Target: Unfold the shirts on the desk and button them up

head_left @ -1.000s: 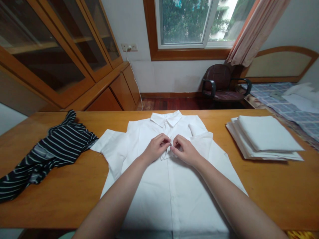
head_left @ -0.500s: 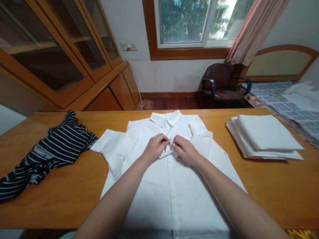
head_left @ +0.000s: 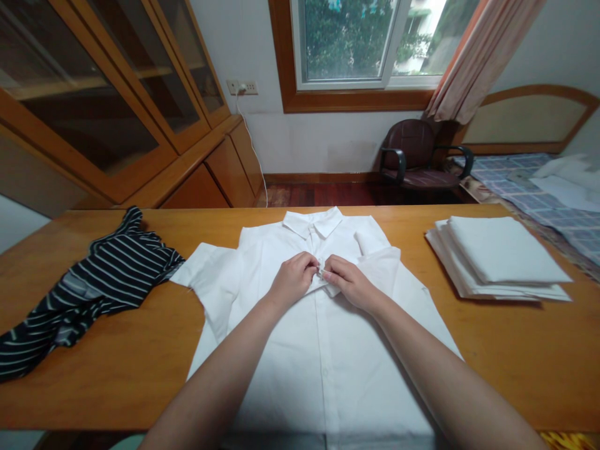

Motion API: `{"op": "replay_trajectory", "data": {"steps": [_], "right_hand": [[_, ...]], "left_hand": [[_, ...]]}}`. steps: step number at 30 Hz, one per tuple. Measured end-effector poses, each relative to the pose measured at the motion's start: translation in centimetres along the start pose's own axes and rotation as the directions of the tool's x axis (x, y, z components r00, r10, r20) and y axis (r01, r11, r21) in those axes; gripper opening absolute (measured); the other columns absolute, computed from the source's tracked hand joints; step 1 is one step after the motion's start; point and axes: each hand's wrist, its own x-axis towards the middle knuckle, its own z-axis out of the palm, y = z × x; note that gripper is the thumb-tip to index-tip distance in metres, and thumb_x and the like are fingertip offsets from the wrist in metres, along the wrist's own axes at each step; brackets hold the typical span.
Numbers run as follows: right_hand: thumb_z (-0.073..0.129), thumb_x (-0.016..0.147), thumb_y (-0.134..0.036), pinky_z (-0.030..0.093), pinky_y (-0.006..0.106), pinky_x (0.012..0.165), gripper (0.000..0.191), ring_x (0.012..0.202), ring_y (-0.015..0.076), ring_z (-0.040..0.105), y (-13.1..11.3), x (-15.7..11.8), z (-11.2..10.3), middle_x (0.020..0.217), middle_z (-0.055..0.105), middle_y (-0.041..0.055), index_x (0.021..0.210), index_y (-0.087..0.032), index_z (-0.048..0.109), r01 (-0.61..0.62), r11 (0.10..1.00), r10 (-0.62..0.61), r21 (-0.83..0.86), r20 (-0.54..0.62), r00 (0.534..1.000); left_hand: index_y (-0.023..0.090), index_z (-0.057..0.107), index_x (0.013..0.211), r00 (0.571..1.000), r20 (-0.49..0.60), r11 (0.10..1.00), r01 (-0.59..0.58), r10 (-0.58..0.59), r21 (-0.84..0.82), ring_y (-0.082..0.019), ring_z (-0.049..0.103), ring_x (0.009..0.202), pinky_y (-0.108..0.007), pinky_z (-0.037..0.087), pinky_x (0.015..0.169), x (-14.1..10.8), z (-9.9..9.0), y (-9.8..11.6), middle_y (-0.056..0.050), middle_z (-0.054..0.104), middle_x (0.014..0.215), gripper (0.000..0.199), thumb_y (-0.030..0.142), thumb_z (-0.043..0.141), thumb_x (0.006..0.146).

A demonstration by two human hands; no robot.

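A white short-sleeved shirt [head_left: 281,375] lies front side up on the table, its collar [head_left: 313,222] towards the far edge. Below the collar, my left hand [head_left: 296,273] pinches the front placket from the left. My right hand [head_left: 347,281] grips the same bunched strip from the right, thumb and fingers pressed together. The fingertips of both hands almost meet, and the cloth between them is lifted and gathered. Any button there is too small to make out. One sleeve [head_left: 206,269] spreads out to the left; the other is folded over near my right hand.
A black-and-white striped garment [head_left: 107,275] lies crumpled on the wooden table [head_left: 140,375] at the left. Several folded white cloths [head_left: 506,256] are stacked at the right. Beyond the table stand a dark office chair [head_left: 415,153], a bed [head_left: 520,181] and a cabinet [head_left: 187,150].
Both hands stay at the same spot on the placket. Their fingers have shifted only slightly around the bunched cloth; the shirt lies as before.
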Motion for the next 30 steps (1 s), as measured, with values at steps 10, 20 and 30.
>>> {"op": "replay_trajectory", "data": {"steps": [10,20,30], "right_hand": [[0.051,0.098,-0.047,0.038,0.031,0.074,0.033,0.077,0.0172,0.049,0.1,0.0,-0.1,0.081,0.05,0.0001,0.077,-0.021,0.052,-0.017,0.995,0.029,0.103,-0.112,0.993],[0.051,0.098,-0.05,0.038,0.031,0.074,0.035,0.077,0.0171,0.048,0.1,0.0,0.1,0.079,0.049,-0.0003,0.076,-0.021,0.051,-0.02,0.997,0.028,0.071,-0.11,0.994],[0.051,0.097,-0.051,0.039,0.031,0.074,0.035,0.077,0.0174,0.049,0.2,0.0,-0.2,0.08,0.05,0.0003,0.077,-0.021,0.053,-0.031,0.994,0.038,0.109,-0.065,0.997]], "left_hand": [[0.02,0.063,0.09,0.993,0.083,0.981,-0.07,0.086,-0.179,-0.017,0.061,0.084,-0.028,0.047,0.076,0.1,-0.5,0.1,-0.003,0.063,0.088,0.009,0.017,0.054,0.091],[0.019,0.056,0.078,0.991,0.126,0.973,-0.019,0.049,-0.232,-0.015,0.053,0.075,-0.026,0.042,0.069,0.2,-0.8,1.0,0.0,0.054,0.078,0.027,0.039,0.055,0.097],[0.02,0.064,0.077,0.991,0.119,0.958,-0.029,0.066,-0.286,-0.017,0.058,0.079,-0.029,0.045,0.076,0.6,-0.5,-0.2,-0.002,0.062,0.079,0.021,0.028,0.056,0.094]]}}
